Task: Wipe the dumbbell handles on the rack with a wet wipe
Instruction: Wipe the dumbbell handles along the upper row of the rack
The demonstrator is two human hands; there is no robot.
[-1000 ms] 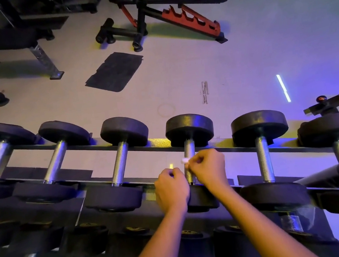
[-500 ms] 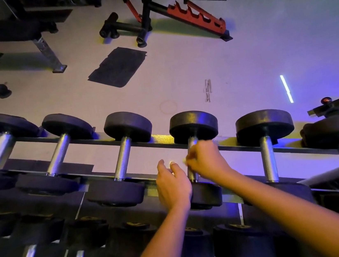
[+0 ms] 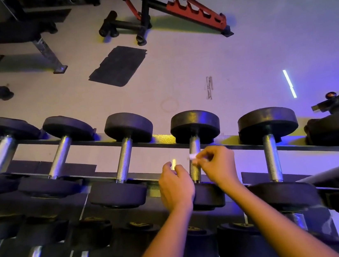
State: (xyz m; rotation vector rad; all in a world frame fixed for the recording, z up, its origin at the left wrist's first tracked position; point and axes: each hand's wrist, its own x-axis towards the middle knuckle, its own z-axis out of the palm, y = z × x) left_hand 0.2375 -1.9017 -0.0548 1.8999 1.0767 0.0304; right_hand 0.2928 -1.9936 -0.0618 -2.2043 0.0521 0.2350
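Note:
Several black dumbbells with knurled steel handles lie across the top rails of the rack (image 3: 163, 138). My right hand (image 3: 219, 165) pinches a small white wet wipe (image 3: 193, 157) against the upper part of the handle (image 3: 196, 171) of the fourth dumbbell (image 3: 195, 125) from the left. Just left of that handle, my left hand (image 3: 176, 186) hovers with its fingers curled. Nothing shows in it, and I cannot tell whether it touches the handle. The lower dumbbell head is partly hidden behind both hands.
A lower tier of dumbbells (image 3: 138, 225) runs below my forearms. On the pale floor beyond the rack stand a red and black adjustable bench (image 3: 191, 6), a dark mat (image 3: 118, 65) and another bench frame (image 3: 46, 51). A further machine part (image 3: 337, 99) juts in at the right.
My right hand has slid a little down the handle with the wipe. The fingers of my left hand, straighter half a second ago, have curled.

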